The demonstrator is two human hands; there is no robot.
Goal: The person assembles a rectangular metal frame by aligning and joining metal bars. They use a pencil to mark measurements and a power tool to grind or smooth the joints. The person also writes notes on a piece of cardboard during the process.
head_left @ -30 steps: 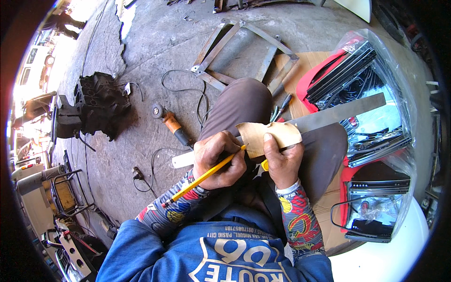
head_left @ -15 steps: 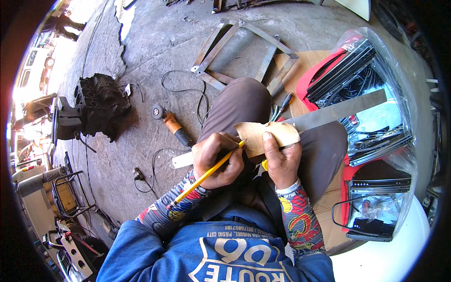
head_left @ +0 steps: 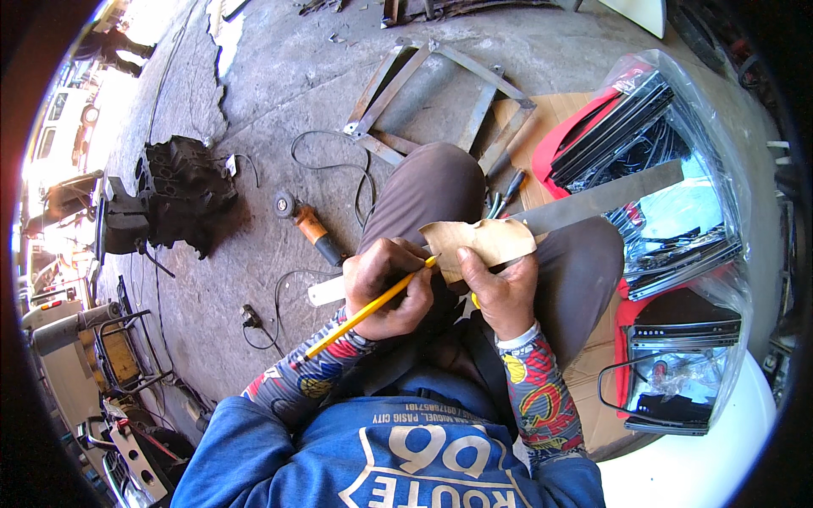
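My left hand (head_left: 385,288) grips a yellow pencil (head_left: 364,315), its tip touching the near left part of a brown cardboard piece (head_left: 474,244) with a curved, uneven edge. My right hand (head_left: 506,292) holds that piece at its near right side, thumb on top and fingers hidden underneath. Beyond the cardboard, a long flat grey metal strip (head_left: 605,199) stretches right across my knee. A pale strip end (head_left: 327,291) sticks out left of my left hand; whether it belongs to the same strip cannot be made out. Something small and yellow shows beneath my right hand.
An orange angle grinder (head_left: 311,229) and its cord lie on the concrete floor at left, near a dark engine block (head_left: 182,190). Ahead is a rusty metal frame (head_left: 440,97). Plastic-wrapped black parts (head_left: 677,220) rest on cardboard at right.
The cardboard piece and grey strip have shifted slightly left. My right thumb has slid left on the cardboard, and the pencil has moved a little left with my left hand.
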